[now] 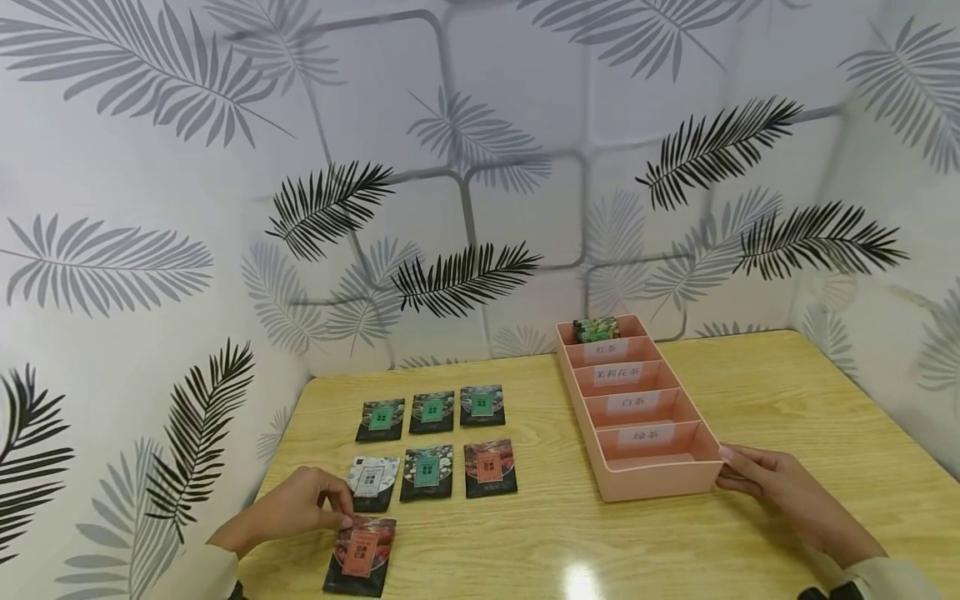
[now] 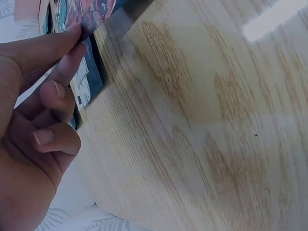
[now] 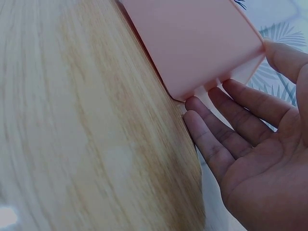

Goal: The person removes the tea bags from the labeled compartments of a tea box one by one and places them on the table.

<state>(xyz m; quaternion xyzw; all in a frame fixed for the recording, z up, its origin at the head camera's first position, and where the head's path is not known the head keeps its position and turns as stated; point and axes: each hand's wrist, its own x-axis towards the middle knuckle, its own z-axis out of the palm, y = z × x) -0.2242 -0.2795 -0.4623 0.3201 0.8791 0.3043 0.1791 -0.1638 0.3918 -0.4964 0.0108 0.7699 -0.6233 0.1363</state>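
Observation:
Between thumb and forefinger, my left hand [image 1: 303, 504] pinches the top edge of a black-and-red tea sachet [image 1: 360, 557]. In the left wrist view, the other fingers of that hand are curled and the red-printed sachet [image 2: 98, 10] reaches out of the top of the picture. My right hand [image 1: 780, 492] is at the near right corner of a pink divided box [image 1: 660, 482]. In the right wrist view its fingertips touch the box's side wall [image 3: 187, 43], with the thumb up at the rim corner and the fingers fairly straight.
Behind the held sachet lie a white-and-black sachet [image 1: 372, 483], a green-labelled floral one [image 1: 427, 473] and a red one [image 1: 491, 468]. Three dark green-labelled sachets, one at the middle [image 1: 432, 412], form the back row. Green packets [image 1: 597, 330] sit in the box's far compartment; paper labels mark its dividers.

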